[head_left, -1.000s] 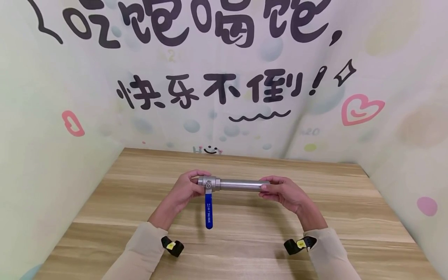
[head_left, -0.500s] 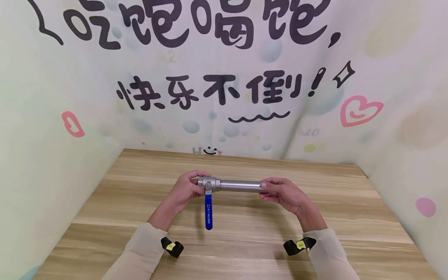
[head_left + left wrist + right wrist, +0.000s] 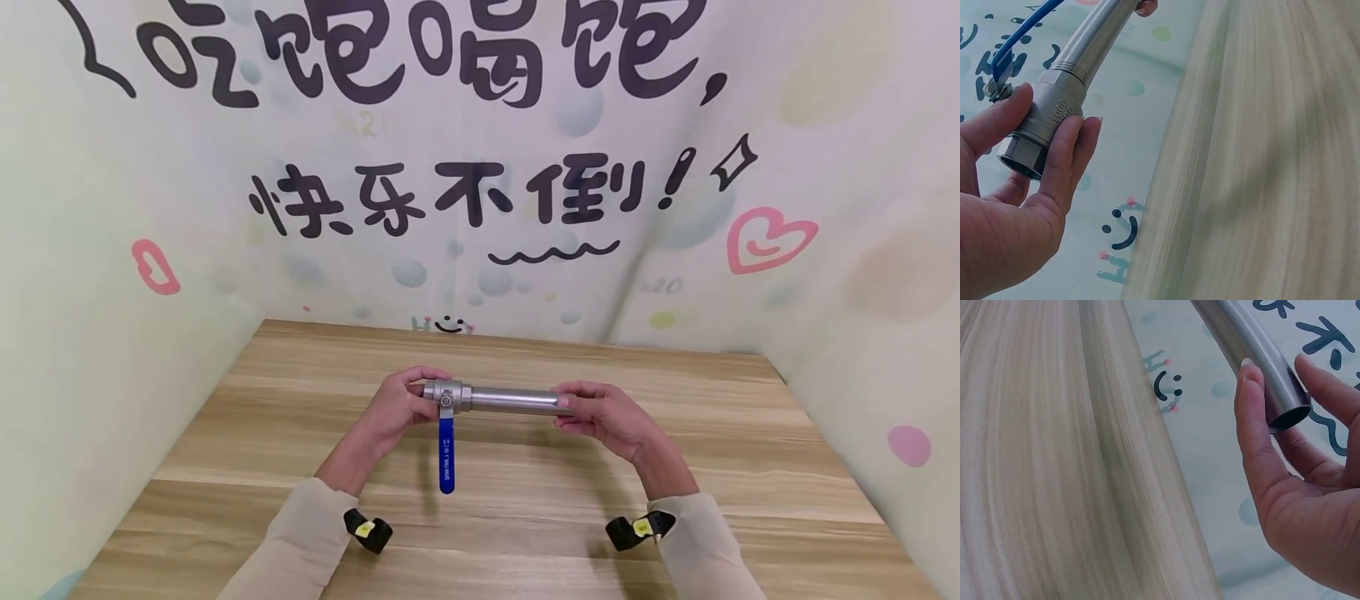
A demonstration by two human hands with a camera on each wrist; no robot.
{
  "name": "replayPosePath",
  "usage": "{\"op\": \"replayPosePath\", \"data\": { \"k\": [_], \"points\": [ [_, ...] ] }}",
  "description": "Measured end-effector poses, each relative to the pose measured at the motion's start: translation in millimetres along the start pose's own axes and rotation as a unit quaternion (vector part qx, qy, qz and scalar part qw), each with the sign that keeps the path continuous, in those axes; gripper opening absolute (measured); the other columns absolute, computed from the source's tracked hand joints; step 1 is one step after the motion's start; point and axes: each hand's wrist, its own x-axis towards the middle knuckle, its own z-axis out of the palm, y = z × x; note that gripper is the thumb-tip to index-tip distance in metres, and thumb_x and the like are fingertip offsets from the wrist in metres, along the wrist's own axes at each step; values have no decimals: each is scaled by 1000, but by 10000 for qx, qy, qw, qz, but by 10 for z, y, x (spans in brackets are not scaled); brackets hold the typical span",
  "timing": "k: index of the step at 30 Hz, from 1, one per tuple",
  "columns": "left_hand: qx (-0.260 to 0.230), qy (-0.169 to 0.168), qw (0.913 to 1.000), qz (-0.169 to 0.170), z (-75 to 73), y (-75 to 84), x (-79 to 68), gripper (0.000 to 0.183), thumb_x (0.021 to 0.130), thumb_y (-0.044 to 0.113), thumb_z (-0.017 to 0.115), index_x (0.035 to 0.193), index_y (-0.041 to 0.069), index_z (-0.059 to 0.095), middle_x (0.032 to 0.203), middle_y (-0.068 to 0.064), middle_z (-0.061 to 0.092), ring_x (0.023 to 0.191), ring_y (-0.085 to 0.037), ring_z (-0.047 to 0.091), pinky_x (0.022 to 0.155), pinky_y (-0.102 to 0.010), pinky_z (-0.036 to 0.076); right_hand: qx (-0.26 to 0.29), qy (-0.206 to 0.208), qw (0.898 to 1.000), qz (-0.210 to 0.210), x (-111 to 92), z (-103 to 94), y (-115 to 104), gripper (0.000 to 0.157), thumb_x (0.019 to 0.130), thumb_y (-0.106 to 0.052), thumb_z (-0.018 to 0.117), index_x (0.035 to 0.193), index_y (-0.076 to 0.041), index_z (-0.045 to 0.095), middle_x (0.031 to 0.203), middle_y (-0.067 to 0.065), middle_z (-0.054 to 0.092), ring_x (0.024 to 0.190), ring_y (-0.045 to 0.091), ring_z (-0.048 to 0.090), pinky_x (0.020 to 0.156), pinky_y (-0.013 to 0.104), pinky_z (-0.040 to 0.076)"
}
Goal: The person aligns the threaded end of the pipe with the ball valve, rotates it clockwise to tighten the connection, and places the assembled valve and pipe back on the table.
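My left hand (image 3: 393,412) grips a steel ball valve (image 3: 448,392) above the table, thumb on one side and fingers on the other. The valve's blue lever (image 3: 447,457) points toward me. From the valve a smooth steel pipe (image 3: 513,399) runs right, roughly level. A few thread turns (image 3: 1067,67) show where pipe and valve meet in the left wrist view. My right hand (image 3: 611,418) holds the pipe's far end between thumb and fingers. That end's open mouth (image 3: 1290,417) shows in the right wrist view, and the valve's hexagonal open end (image 3: 1022,156) in the left.
Below the hands lies a wood-grain table (image 3: 510,533). A white printed cloth (image 3: 450,275) with dark lettering rises behind it and at both sides. Each wrist carries a black strap with a small camera (image 3: 622,533).
My right thumb has shifted up and back down on the pipe, with the fingers moving slightly. The valve, lever and left hand stay nearly where they were.
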Motion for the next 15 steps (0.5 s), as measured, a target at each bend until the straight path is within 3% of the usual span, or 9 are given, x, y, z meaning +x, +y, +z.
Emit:
{"op": "replayPosePath", "data": {
  "k": [7, 15],
  "points": [
    [51, 9, 10000, -15, -6, 5, 2, 54, 67, -17, 61, 119, -3, 61, 118, -18, 62, 94, -24, 59, 73, -31, 52, 75, -81, 9999, -90, 4, 11, -2, 37, 83, 10, 63, 117, -6, 63, 109, 10, 58, 85, 20, 70, 85, 35, 55],
    [85, 9, 10000, -17, -8, -3, 7, 54, 67, -16, 61, 120, -4, 61, 119, -19, 62, 95, -24, 59, 73, -32, 52, 126, 14, 9999, -103, 7, 28, 0, 34, 84, 8, 64, 114, -8, 66, 114, 12, 55, 85, 21, 70, 82, 32, 56]
  ]
}}
